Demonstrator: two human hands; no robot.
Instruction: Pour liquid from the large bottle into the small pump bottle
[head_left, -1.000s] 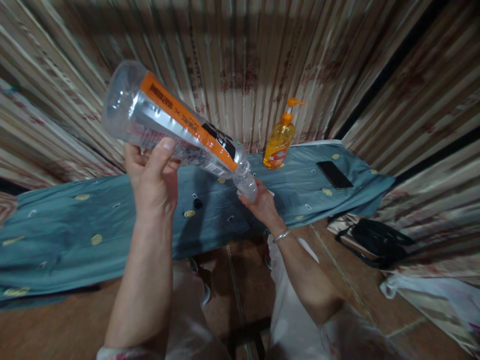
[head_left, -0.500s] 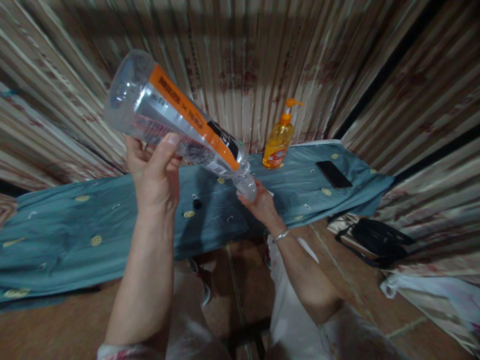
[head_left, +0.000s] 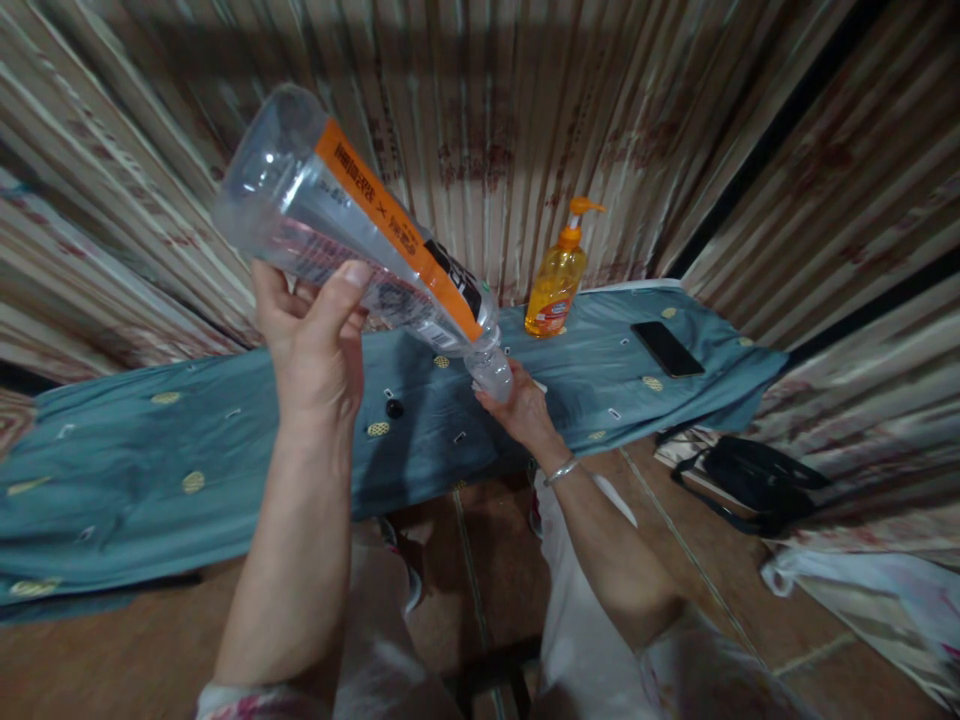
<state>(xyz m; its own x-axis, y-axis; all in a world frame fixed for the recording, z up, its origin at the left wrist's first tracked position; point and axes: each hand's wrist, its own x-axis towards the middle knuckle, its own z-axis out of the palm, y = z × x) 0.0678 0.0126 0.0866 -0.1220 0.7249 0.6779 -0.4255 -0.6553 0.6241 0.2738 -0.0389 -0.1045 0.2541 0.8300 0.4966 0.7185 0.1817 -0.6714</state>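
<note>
My left hand (head_left: 315,340) is closed around a large clear plastic bottle (head_left: 375,260) with an orange, silver and black label. The bottle is tilted, base up to the left, its neck pointing down to the right. At its mouth is a small translucent container (head_left: 493,375), which my right hand (head_left: 525,405) grips from below. Its full shape is partly hidden by my fingers. Whether liquid is passing between the two cannot be made out. A small black cap (head_left: 394,408) lies on the cloth below the bottle.
A teal patterned cloth (head_left: 285,480) covers the long bench or table. On it stand a yellow pump bottle (head_left: 555,285) and, farther right, a black phone (head_left: 667,348). A black bag (head_left: 757,480) is at the lower right. Pleated curtains (head_left: 480,130) hang behind.
The large bottle's base has risen slightly and shifted right, steepening its tilt, and my left hand has moved slightly right with it. My right hand and the small container stay nearly still.
</note>
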